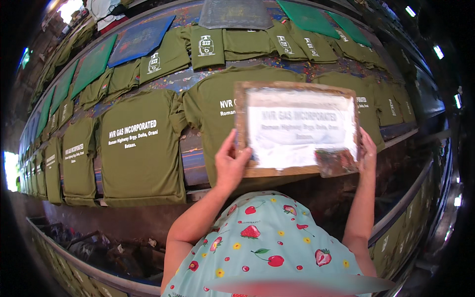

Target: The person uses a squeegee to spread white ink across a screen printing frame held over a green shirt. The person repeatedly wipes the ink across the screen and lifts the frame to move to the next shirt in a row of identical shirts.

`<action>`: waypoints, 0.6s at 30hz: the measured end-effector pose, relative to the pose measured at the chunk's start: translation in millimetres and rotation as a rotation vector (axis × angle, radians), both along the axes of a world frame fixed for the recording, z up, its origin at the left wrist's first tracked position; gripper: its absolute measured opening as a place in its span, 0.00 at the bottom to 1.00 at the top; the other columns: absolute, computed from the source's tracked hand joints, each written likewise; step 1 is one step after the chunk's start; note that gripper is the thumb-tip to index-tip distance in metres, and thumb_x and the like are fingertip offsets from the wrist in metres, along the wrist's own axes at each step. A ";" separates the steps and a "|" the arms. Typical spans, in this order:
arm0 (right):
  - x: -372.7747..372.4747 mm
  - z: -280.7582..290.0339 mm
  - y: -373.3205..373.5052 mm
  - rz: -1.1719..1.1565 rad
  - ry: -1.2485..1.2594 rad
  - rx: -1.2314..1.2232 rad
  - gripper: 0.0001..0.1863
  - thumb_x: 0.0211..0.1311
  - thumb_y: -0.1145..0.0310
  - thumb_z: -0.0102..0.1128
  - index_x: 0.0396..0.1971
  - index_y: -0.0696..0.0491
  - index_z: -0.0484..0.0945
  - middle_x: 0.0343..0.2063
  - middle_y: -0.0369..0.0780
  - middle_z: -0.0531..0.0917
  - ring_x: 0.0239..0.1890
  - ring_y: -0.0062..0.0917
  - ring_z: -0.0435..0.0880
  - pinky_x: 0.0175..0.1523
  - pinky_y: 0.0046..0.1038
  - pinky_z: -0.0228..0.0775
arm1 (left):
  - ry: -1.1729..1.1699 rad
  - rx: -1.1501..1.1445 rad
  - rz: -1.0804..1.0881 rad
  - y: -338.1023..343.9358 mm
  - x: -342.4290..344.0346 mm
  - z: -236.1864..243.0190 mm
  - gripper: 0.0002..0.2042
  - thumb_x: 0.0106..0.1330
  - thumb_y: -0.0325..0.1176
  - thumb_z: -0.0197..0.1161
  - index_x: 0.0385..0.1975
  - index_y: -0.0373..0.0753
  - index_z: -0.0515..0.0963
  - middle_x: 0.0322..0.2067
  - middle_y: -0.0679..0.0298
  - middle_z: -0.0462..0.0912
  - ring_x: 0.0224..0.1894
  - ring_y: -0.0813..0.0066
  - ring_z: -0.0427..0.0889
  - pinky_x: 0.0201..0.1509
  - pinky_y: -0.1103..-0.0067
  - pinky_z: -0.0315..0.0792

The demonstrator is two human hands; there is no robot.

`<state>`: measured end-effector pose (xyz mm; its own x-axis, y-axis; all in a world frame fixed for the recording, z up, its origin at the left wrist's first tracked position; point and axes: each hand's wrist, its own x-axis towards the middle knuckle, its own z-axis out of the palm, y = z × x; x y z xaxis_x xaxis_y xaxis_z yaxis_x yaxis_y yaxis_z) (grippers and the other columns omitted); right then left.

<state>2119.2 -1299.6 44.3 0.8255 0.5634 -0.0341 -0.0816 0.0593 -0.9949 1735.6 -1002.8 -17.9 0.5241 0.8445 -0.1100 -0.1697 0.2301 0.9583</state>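
Observation:
My left hand [231, 161] grips the left side of a wooden screen printing frame [299, 172], and my right hand [367, 151] grips its right side. The frame is raised and tilted, with white ink smeared over its mesh and faint lettering in the middle. A dark, stained, roughly square piece [336, 162] sits at its lower right corner; what it is I cannot make out. Behind the frame lies an olive green T-shirt [208, 99], its white print partly hidden. Another olive T-shirt [142, 163], fully printed in white, is spread to the left.
A long, paint-spotted table [195, 156] carries rows of olive shirts. Folded shirts [208, 47] with a white emblem line its far side, beside blue, grey and green boards [141, 40]. Metal rails [89, 270] of another shirt-laden table run behind me. Clutter [109, 247] lies below.

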 end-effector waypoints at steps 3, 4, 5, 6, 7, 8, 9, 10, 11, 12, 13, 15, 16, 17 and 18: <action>-10.6 -23.2 67.0 0.067 0.023 -0.015 0.35 0.81 0.54 0.61 0.75 0.65 0.71 0.68 0.49 0.82 0.69 0.34 0.81 0.77 0.36 0.68 | 0.027 0.030 0.169 41.0 -19.9 -2.7 0.34 0.70 0.19 0.71 0.77 0.30 0.71 0.56 0.59 0.87 0.49 0.80 0.86 0.53 0.81 0.82; -13.8 -29.3 83.1 0.119 0.020 0.001 0.37 0.81 0.52 0.60 0.77 0.65 0.69 0.69 0.49 0.81 0.71 0.34 0.80 0.78 0.36 0.66 | 0.069 0.073 0.213 50.7 -28.4 -4.5 0.33 0.70 0.18 0.70 0.77 0.30 0.72 0.57 0.59 0.87 0.50 0.79 0.86 0.54 0.80 0.82; -14.9 -35.0 98.5 0.169 0.022 0.043 0.39 0.82 0.51 0.60 0.78 0.67 0.67 0.72 0.50 0.78 0.73 0.34 0.77 0.80 0.36 0.64 | 0.063 0.033 0.253 56.9 -34.9 -7.1 0.32 0.70 0.18 0.70 0.75 0.29 0.73 0.58 0.60 0.87 0.51 0.78 0.87 0.56 0.79 0.82; -16.2 -40.0 111.2 0.200 0.023 0.056 0.41 0.81 0.50 0.60 0.78 0.68 0.65 0.73 0.52 0.76 0.75 0.35 0.75 0.81 0.36 0.61 | 0.106 0.081 0.310 67.2 -36.0 -11.9 0.31 0.69 0.17 0.69 0.74 0.28 0.74 0.60 0.59 0.86 0.55 0.76 0.87 0.62 0.78 0.80; -17.0 -44.4 121.1 0.243 -0.007 0.064 0.42 0.81 0.50 0.60 0.79 0.68 0.64 0.74 0.52 0.75 0.76 0.36 0.74 0.82 0.36 0.60 | 0.074 0.178 0.334 73.8 -36.3 -17.1 0.31 0.69 0.16 0.69 0.74 0.28 0.74 0.61 0.58 0.86 0.56 0.75 0.87 0.63 0.77 0.80; -16.7 -48.1 129.6 0.279 -0.019 0.081 0.43 0.81 0.49 0.61 0.79 0.69 0.64 0.74 0.52 0.74 0.77 0.36 0.73 0.82 0.37 0.60 | 0.072 0.206 0.367 79.4 -36.1 -22.7 0.31 0.68 0.15 0.68 0.73 0.27 0.75 0.63 0.57 0.86 0.56 0.75 0.87 0.64 0.77 0.79; -15.4 -51.5 136.9 0.286 -0.021 0.078 0.43 0.81 0.50 0.61 0.79 0.69 0.63 0.75 0.52 0.74 0.77 0.36 0.72 0.82 0.37 0.58 | 0.083 0.225 0.369 82.8 -36.2 -27.7 0.30 0.68 0.15 0.68 0.73 0.26 0.75 0.63 0.56 0.85 0.58 0.74 0.86 0.66 0.76 0.78; -14.4 -55.4 143.1 0.294 -0.012 0.080 0.43 0.81 0.50 0.61 0.79 0.69 0.62 0.75 0.53 0.73 0.78 0.36 0.71 0.83 0.37 0.57 | 0.105 0.210 0.373 84.8 -36.5 -32.0 0.30 0.68 0.14 0.68 0.73 0.26 0.75 0.64 0.56 0.85 0.60 0.73 0.85 0.68 0.75 0.77; -13.9 -59.1 146.8 0.288 0.007 0.077 0.43 0.81 0.50 0.61 0.79 0.70 0.62 0.76 0.53 0.72 0.78 0.37 0.71 0.83 0.37 0.56 | 0.147 0.162 0.389 85.3 -36.2 -35.5 0.30 0.68 0.14 0.67 0.73 0.25 0.75 0.65 0.55 0.84 0.62 0.72 0.85 0.70 0.74 0.76; -12.6 -62.9 150.6 0.311 0.009 0.078 0.44 0.81 0.51 0.61 0.80 0.70 0.61 0.76 0.53 0.72 0.78 0.37 0.71 0.83 0.37 0.56 | 0.131 0.183 0.378 86.1 -35.2 -38.5 0.30 0.68 0.14 0.68 0.73 0.25 0.75 0.65 0.55 0.84 0.62 0.72 0.85 0.70 0.75 0.76; -11.1 -66.5 153.2 0.319 0.022 0.074 0.44 0.81 0.51 0.61 0.80 0.70 0.60 0.76 0.53 0.72 0.78 0.37 0.71 0.83 0.37 0.56 | 0.137 0.171 0.378 86.1 -34.0 -40.6 0.30 0.68 0.14 0.68 0.73 0.25 0.75 0.65 0.55 0.84 0.62 0.72 0.85 0.70 0.75 0.76; -8.7 -72.4 155.7 0.327 0.040 0.053 0.45 0.81 0.51 0.61 0.81 0.70 0.59 0.76 0.53 0.71 0.78 0.36 0.71 0.83 0.37 0.56 | 0.158 0.154 0.371 86.0 -31.9 -42.0 0.30 0.68 0.14 0.68 0.73 0.25 0.75 0.65 0.56 0.84 0.62 0.72 0.85 0.71 0.75 0.75; -7.6 -74.7 156.3 0.328 0.046 0.039 0.45 0.81 0.51 0.61 0.81 0.70 0.58 0.77 0.53 0.71 0.78 0.36 0.71 0.83 0.36 0.56 | 0.172 0.151 0.365 86.2 -30.6 -42.0 0.30 0.68 0.14 0.68 0.73 0.25 0.75 0.65 0.56 0.84 0.62 0.72 0.84 0.71 0.75 0.75; -6.6 -76.8 156.9 0.319 0.054 0.017 0.46 0.80 0.51 0.61 0.81 0.69 0.57 0.77 0.53 0.71 0.78 0.36 0.71 0.83 0.36 0.56 | 0.185 0.135 0.362 86.6 -29.5 -41.5 0.30 0.68 0.14 0.68 0.73 0.25 0.75 0.65 0.56 0.84 0.62 0.72 0.84 0.71 0.75 0.75; -5.6 -78.1 157.3 0.336 0.050 0.013 0.46 0.80 0.50 0.61 0.82 0.69 0.57 0.77 0.53 0.71 0.78 0.36 0.71 0.83 0.36 0.57 | 0.190 0.133 0.360 87.0 -28.1 -40.9 0.30 0.68 0.14 0.68 0.73 0.25 0.75 0.65 0.56 0.84 0.62 0.72 0.84 0.71 0.75 0.75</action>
